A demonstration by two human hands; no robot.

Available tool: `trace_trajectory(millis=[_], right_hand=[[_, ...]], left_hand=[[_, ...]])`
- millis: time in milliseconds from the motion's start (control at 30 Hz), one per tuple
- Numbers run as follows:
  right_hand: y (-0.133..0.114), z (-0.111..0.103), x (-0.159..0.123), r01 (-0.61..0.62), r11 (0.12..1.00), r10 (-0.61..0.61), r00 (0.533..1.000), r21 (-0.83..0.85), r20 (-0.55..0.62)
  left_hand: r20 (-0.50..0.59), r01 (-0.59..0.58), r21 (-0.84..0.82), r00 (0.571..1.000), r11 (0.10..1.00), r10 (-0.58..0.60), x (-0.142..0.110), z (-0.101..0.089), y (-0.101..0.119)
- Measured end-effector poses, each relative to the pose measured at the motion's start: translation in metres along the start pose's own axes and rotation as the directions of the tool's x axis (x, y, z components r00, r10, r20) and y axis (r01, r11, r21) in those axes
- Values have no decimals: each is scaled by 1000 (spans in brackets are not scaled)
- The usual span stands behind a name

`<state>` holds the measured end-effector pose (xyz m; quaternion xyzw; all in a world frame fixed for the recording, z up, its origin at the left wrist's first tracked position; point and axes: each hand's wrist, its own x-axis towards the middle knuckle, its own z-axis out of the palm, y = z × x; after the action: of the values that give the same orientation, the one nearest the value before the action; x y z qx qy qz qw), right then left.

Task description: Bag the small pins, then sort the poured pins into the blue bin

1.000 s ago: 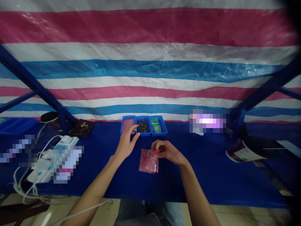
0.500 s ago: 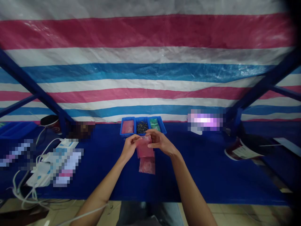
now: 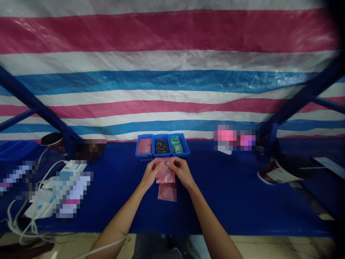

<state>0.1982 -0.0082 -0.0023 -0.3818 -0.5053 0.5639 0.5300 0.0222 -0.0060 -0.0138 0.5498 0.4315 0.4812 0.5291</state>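
Your left grip and right grip each pinch an upper corner of the pink bag, held just in front of the blue bins. A second pink bag, partly overlapped in view, lies short of the front edge of the surface. Open room flanks both your forearms, toward the power strip at left and the cup at right.

Pink bag; blue bins; navy table; red-white-blue striped sheet.
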Motion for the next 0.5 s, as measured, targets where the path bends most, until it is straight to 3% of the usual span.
trace_trajectory(millis=[200, 500], right_hand=[[-4, 6, -5, 3, 998, 3, 995, -62, 97], [4, 6, -4, 21, 997, -20, 1000, -69, 9]], left_hand=[[-30, -37, 59, 999, 998, 39, 0, -1, 1], [-10, -7, 5, 1000, 1000, 7, -2, 2, 4]])
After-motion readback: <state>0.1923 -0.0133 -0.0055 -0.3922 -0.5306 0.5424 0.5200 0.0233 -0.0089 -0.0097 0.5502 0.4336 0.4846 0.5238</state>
